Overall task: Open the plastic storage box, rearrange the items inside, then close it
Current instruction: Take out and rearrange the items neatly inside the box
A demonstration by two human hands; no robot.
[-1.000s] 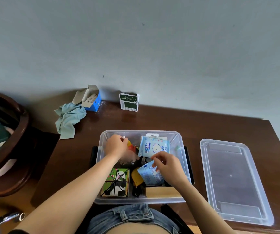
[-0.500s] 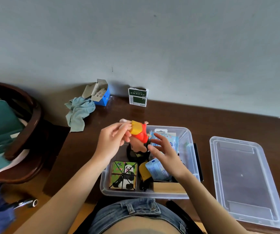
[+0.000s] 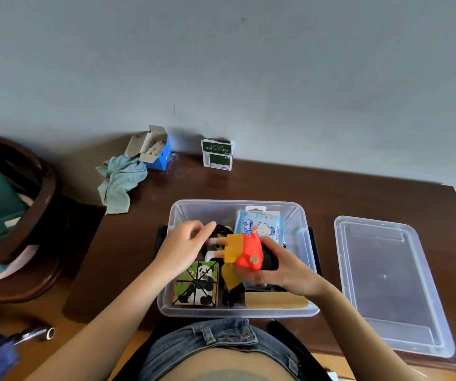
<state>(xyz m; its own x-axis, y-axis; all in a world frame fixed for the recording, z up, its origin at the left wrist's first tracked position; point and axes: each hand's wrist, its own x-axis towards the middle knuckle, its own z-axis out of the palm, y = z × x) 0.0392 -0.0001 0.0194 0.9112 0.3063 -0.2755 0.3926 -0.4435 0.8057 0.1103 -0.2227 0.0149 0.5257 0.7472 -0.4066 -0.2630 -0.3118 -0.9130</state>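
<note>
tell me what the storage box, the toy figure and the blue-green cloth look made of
Storage box: clear plastic, glossy; its contents show through the walls.
Toy figure: probably moulded plastic or vinyl, smooth solid red and yellow, held by the right hand.
Blue-green cloth: soft woven or microfibre fabric, matte, lying crumpled in folds.

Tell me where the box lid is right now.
In the head view the lid lies flat on the table, to the right of the open box, apart from both hands.
</note>
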